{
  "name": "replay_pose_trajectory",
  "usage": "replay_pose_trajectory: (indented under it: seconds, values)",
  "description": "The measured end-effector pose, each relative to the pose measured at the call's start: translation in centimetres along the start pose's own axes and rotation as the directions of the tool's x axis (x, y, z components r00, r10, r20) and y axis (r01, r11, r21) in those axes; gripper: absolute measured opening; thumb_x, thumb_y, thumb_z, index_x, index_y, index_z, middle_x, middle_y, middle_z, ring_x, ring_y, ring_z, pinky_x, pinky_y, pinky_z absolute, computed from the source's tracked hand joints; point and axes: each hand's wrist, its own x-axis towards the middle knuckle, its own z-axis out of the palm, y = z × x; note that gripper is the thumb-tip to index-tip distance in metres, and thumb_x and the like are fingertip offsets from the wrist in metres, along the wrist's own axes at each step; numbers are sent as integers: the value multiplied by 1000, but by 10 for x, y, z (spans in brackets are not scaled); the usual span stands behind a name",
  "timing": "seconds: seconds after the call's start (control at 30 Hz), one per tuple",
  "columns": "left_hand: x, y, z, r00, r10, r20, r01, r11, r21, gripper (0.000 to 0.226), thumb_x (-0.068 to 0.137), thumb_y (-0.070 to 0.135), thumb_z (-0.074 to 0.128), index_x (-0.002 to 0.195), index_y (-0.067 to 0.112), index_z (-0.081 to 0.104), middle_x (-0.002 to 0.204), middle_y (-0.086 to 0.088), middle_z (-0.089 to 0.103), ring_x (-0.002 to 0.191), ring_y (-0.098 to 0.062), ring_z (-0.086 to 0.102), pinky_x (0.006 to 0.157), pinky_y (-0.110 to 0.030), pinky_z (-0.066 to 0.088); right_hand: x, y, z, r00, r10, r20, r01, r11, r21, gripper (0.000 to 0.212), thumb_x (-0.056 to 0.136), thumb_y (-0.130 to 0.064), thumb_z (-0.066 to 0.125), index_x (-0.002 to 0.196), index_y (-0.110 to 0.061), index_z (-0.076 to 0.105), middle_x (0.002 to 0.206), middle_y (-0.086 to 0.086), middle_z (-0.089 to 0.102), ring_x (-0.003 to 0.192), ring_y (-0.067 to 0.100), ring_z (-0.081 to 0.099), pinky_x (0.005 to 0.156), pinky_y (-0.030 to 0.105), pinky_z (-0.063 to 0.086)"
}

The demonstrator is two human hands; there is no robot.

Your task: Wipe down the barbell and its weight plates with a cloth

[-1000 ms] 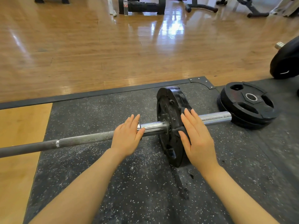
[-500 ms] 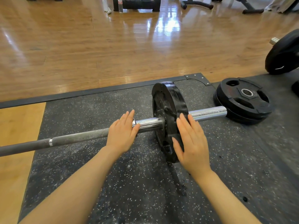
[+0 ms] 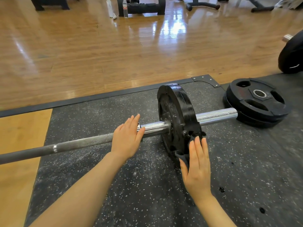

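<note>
The right hand (image 3: 196, 163), fingers flat, has slid its dark cloth (image 3: 190, 145) down the loaded plate (image 3: 177, 115), so wiping continues. The left hand (image 3: 127, 136) still rests flat on the barbell (image 3: 85, 142), probably steadying it.

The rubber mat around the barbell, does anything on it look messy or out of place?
Yes. White powdery dust is smeared over the rubber mat beside and below the upright plate, thickest near the bar. Two more plates lie stacked flat at the sleeve's end, off the bar. Nothing looks broken.
</note>
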Motion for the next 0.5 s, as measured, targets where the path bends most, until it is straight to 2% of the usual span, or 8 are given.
replay_pose_trajectory:
  seconds: [0.1, 0.27, 0.5]
  values:
    - [0, -1, 0, 1000, 1, -6, -1, 1000, 11, 65, 97, 53, 17, 153, 21, 23, 156, -5, 33, 143, -20, 31, 115, -39, 26, -2, -3, 2, 999, 44, -4, -44, 999, -3, 68, 98, -22, 47, 155, -11, 11, 163, 2, 8, 149, 29, 10, 121, 37, 16]
    - [1, 0, 1, 1000, 2, -10, -2, 1000, 9, 65, 97, 53, 17, 152, 20, 25, 155, -6, 35, 141, -21, 34, 113, -40, 28, -8, -6, 1, 992, 123, 2, -123, 992, 37, 55, 103, -28, 41, 146, 0, 23, 157, 11, 17, 150, 27, 8, 122, 35, 13]
    - [7, 0, -1, 1000, -12, -4, 12, 1000, -3, 62, 98, 50, 20, 152, 19, 26, 153, -6, 38, 139, -23, 38, 112, -42, 31, 52, 5, -2, 999, -19, -43, 21, 999, 41, 55, 100, -27, 48, 147, -5, 30, 154, 12, 29, 146, 31, 22, 118, 45, 25]
